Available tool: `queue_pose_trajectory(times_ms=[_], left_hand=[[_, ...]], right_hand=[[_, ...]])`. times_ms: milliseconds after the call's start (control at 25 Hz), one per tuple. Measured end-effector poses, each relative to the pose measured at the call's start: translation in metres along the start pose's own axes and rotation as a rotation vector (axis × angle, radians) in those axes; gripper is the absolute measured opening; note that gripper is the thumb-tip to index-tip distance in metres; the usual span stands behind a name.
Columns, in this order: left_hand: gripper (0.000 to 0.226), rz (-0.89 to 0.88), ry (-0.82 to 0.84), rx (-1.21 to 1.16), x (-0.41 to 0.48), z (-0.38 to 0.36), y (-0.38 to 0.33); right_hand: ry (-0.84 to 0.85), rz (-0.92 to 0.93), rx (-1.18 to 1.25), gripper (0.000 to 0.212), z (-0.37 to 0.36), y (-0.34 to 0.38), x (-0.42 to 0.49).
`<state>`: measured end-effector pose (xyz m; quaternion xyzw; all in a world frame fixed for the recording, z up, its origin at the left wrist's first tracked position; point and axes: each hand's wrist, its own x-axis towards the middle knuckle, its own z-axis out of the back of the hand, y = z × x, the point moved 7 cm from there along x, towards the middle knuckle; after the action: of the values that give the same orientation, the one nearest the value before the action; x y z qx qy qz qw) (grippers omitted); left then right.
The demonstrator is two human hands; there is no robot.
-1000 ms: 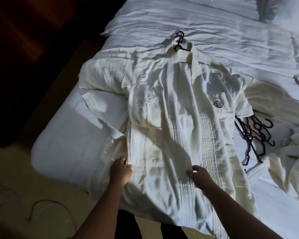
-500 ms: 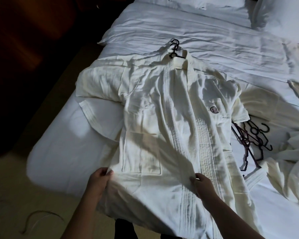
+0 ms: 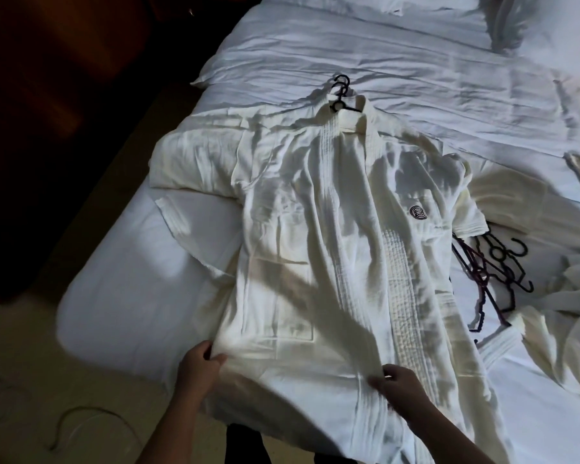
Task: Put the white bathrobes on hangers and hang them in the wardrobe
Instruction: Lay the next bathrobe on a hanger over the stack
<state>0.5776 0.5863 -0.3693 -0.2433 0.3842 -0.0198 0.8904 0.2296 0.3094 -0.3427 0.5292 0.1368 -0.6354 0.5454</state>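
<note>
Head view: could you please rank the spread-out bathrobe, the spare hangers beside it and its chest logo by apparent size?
1. bathrobe, by far the largest.
2. spare hangers, a loose pile.
3. chest logo, clearly the smallest.

A bedroom, likely a hotel room, is shown: a wide bed made up in white linen [image 3: 121, 296], plump white pillows [image 3: 556, 25], dark wooden furniture [image 3: 47, 95], and a crested white bathrobe [image 3: 298, 246] laid out.

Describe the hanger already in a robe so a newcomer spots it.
On the white bed, a bathrobe lies spread flat. The hanger pokes its black hook out of that robe's collar, at the far end. The other hangers lie bare in a tangled pile to its right.
</note>
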Motion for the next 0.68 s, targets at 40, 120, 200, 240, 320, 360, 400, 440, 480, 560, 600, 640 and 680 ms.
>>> queue_pose_trajectory(times_ms=[40, 120, 200, 240, 320, 360, 400, 440, 480, 560, 600, 640, 680], left_hand=[[0.024, 0.001, -0.048, -0.003, -0.001, 0.004, 0.001], [0.018, 0.038, -0.049, -0.056, -0.008, 0.003, 0.001], [0.007, 0.075, 0.011, -0.050, -0.019, -0.004, 0.005], [0.010, 0.059, 0.022, -0.029, -0.021, -0.007, 0.011], [0.019, 0.046, 0.003, 0.011, -0.021, -0.004, 0.028], [0.024, 0.049, -0.003, -0.034, -0.022, -0.002, 0.034], [0.030, 0.047, -0.008, -0.096, -0.023, -0.002, 0.038], [0.035, 0.046, -0.010, -0.121, -0.026, -0.001, 0.039], [0.040, 0.045, -0.007, -0.132, -0.028, -0.002, 0.040], [0.042, 0.037, -0.003, -0.120, -0.032, 0.000, 0.034], [0.039, 0.025, -0.027, -0.086, -0.034, 0.004, 0.027], [0.036, 0.015, -0.067, -0.054, -0.035, 0.011, 0.018], [0.033, 0.011, -0.112, -0.049, -0.038, 0.018, 0.008]], right_hand=[[-0.072, 0.026, -0.081, 0.010, 0.004, 0.000, -0.002], [-0.087, 0.067, -0.119, 0.011, 0.000, -0.003, -0.004], [0.075, 0.047, -0.145, 0.012, -0.013, -0.006, -0.009], [0.152, 0.036, -0.234, 0.013, -0.016, -0.012, -0.009], [0.135, 0.021, -0.422, 0.013, -0.011, -0.025, -0.005], [0.091, 0.026, -0.464, 0.019, -0.008, -0.033, -0.001], [0.101, 0.040, -0.493, 0.021, -0.009, -0.033, -0.005], [0.132, 0.035, -0.492, 0.020, -0.015, -0.034, -0.008], [0.153, 0.035, -0.512, 0.018, -0.019, -0.032, -0.011], [0.200, -0.014, -0.517, 0.025, -0.019, -0.030, -0.011], [0.218, -0.036, -0.481, 0.030, -0.018, -0.027, -0.009], [0.246, -0.059, -0.431, 0.035, -0.017, -0.025, -0.007], [0.242, -0.104, -0.321, 0.033, -0.017, -0.020, -0.006]])
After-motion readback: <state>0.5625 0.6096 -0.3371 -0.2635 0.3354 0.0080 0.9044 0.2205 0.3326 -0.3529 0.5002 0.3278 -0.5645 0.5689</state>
